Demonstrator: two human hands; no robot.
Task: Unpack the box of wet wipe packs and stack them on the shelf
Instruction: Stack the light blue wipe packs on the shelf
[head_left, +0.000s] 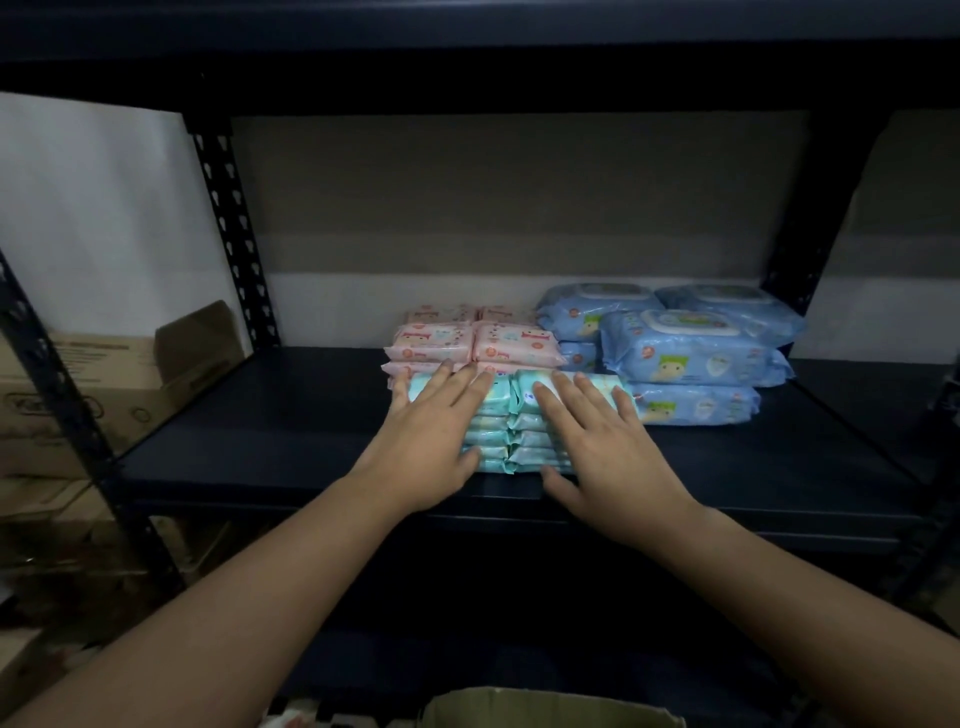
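We see both of our hands laid flat on two side-by-side stacks of mint-green wipe packs (511, 421) at the centre of the frame, near the front edge of the dark shelf (260, 431). Our left hand (431, 441) rests on the left stack with its fingers straight and spread, the fingertips reaching the top pack's far edge and the thumb lying along the stack's front face. Our right hand (605, 447) lies the same way on the right stack, fingers extended and relaxed, thumb low against the shelf's front lip; neither hand curls round anything. Just behind the green stacks, touching or nearly so, stand stacks of pink wipe packs (475, 340), two across and at least two rows deep. To the right of these, in the right-centre of the frame, sit piles of larger blue wipe packs (691, 348) with white flip lids, stacked several high. At the bottom centre of the frame the open flap of a cardboard box (550, 706) shows below the shelf. At the left of the frame, beyond the perforated black upright (228, 228), more cardboard cartons (104, 384) are piled up.
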